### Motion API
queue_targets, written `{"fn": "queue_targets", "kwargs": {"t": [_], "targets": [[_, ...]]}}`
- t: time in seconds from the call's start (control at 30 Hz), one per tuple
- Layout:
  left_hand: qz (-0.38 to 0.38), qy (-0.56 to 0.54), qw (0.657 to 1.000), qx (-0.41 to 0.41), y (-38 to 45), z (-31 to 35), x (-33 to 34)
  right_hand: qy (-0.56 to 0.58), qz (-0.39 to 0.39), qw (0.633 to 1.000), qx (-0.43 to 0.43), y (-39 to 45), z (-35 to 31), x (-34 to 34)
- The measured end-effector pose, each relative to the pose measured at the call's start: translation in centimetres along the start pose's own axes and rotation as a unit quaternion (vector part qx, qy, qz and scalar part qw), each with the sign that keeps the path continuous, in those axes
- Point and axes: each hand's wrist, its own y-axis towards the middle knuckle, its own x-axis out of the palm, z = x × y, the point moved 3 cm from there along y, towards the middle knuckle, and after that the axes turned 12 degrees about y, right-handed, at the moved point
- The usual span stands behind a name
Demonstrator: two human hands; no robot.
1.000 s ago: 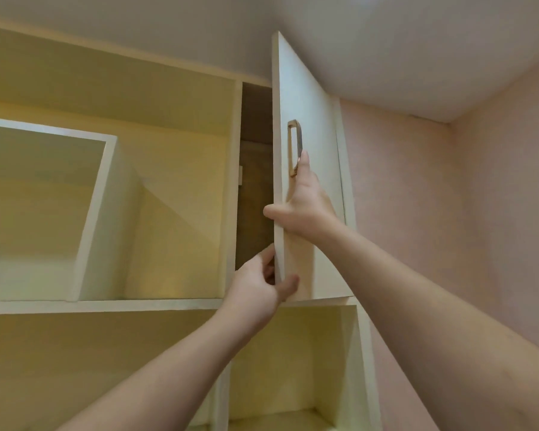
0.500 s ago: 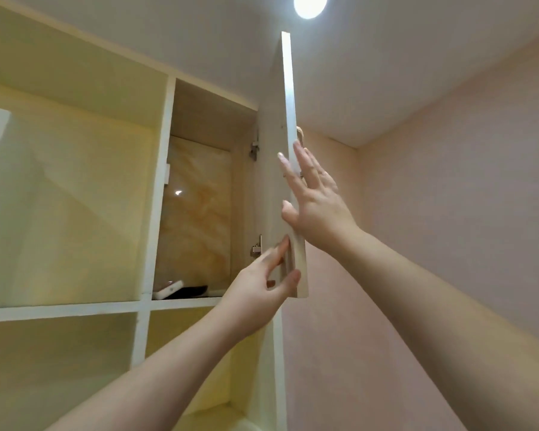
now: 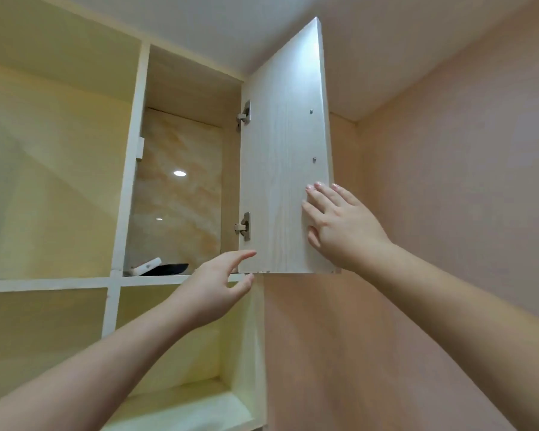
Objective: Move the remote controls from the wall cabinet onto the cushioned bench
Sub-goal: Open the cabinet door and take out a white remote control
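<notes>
- Overhead, in the head view, the cabinet (image 3: 131, 169) showed one tall compartment with its door (image 3: 285, 157) swung wide to the right, the inner face turned toward the camera.
- The door hung on two hinges (image 3: 245, 226) at its left edge, one high and one low, and two small screws (image 3: 314, 160) sat near its right edge.
- The right hand (image 3: 339, 225) lay flat against the door's inner face near the lower right corner, fingers straight and together, the tips reaching the door's right edge; it gripped nothing.
- The left hand (image 3: 212, 290) was raised just below the door's lower left corner, in front of the shelf edge (image 3: 44, 284), its fingers spread and loosely bent, holding nothing; the forefinger pointed toward the door's bottom corner, and whether it touched could not be told.
- Left of the door, on the compartment floor, lay a white remote (image 3: 146, 266) and beside it, to its right, a black remote (image 3: 171, 268); only their near ends showed over the shelf edge, and whether they touched could not be told.
- Behind them stood a glossy marbled back panel (image 3: 181, 194) with two bright light spots reflected on it.
- Farther left of the door, and below it, were open yellowish compartments (image 3: 53, 181); right of the door ran a pink wall (image 3: 448, 181).
</notes>
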Motion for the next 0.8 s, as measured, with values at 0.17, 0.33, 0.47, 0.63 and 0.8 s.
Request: {"fn": "queue_targets", "kwargs": {"t": [0.17, 0.33, 0.47, 0.63, 0.8], "targets": [[-0.01, 0.076, 0.997, -0.022, -0.7, -2.0, 0.7, 0.019, 0.032, 0.999, -0.01, -0.2, 0.1, 0.2], [-0.015, 0.121, 0.99, -0.07, -2.0, -3.7, -0.1, 0.057, 0.059, 0.997, 0.014, 0.8, -1.7, -0.2], [-0.016, 0.176, 0.98, -0.093, -2.9, -4.8, -1.5, 0.126, 0.072, 0.989, -0.018, 1.2, -4.2, 0.7], [-0.007, 0.223, 0.968, -0.115, -4.1, -6.2, -3.5, 0.212, 0.065, 0.974, -0.045, 2.3, -7.4, 3.0], [-0.016, 0.266, 0.955, -0.128, -5.0, -8.6, -5.1, 0.27, 0.048, 0.96, -0.062, 3.5, -10.8, 5.4]]}}
